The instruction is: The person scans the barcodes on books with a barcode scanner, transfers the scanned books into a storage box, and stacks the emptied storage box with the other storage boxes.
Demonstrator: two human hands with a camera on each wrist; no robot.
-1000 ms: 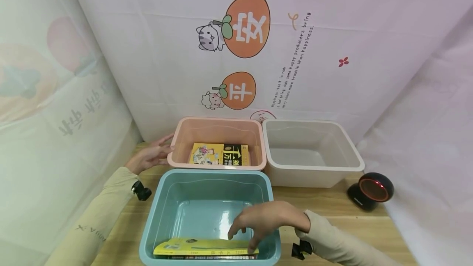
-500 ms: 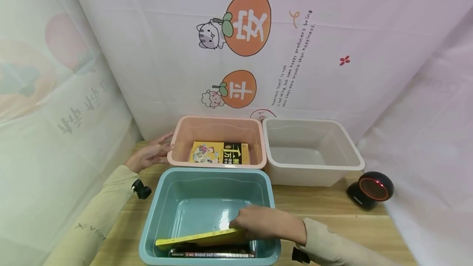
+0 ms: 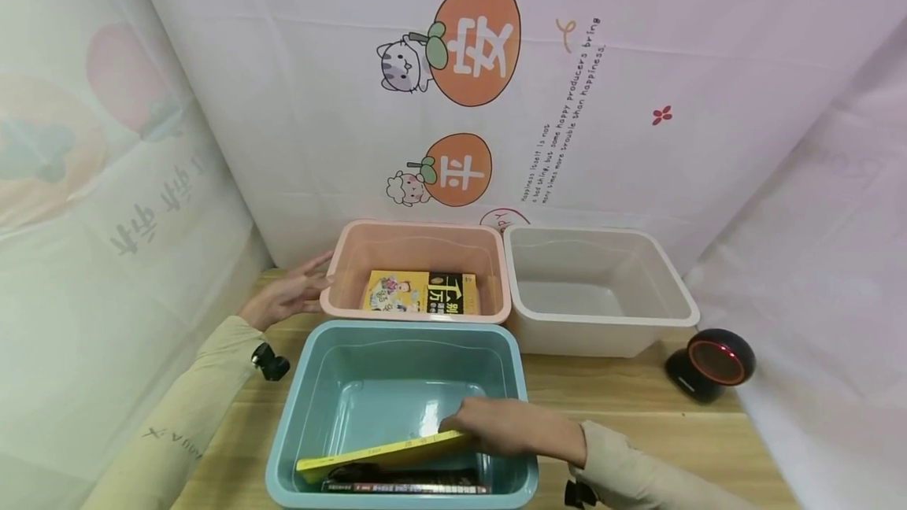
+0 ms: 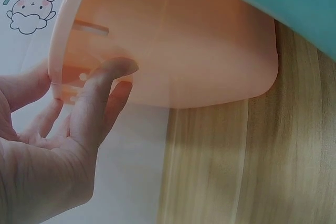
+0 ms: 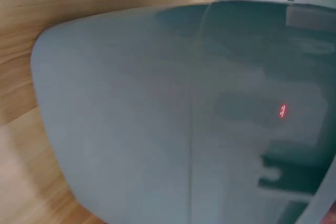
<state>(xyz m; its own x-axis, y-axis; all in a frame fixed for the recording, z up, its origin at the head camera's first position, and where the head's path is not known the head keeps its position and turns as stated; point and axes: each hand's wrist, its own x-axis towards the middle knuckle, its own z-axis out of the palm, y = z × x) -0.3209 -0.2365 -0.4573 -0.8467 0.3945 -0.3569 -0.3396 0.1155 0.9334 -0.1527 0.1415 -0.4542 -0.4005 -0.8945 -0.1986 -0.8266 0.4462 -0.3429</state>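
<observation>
My right hand (image 3: 506, 425) reaches into the teal bin (image 3: 292, 408) and grips the right end of a thin yellow book (image 3: 386, 455). The book slants, its right end raised and its left end low by the bin's left wall. Beneath it lies a darker book (image 3: 407, 487), spine towards me. My left hand (image 3: 286, 299) rests with relaxed, spread fingers against the left side of the pink bin (image 3: 418, 236). In the left wrist view, the fingers of the left hand (image 4: 79, 114) touch the pink outer wall. The right wrist view shows mostly the teal bin's outer wall (image 5: 131, 103).
Inside the pink bin lies a yellow and black book (image 3: 425, 293). A white bin (image 3: 602, 321) stands to its right. A black round device with a red ring (image 3: 716, 364) sits on the wooden table (image 3: 623, 392) at the right. Printed white cloth (image 3: 319, 101) hangs behind.
My right hand has closed on the yellow book's right end and lifted it, so the book now tilts and the darker book shows below. My left hand has stayed at the pink bin.
</observation>
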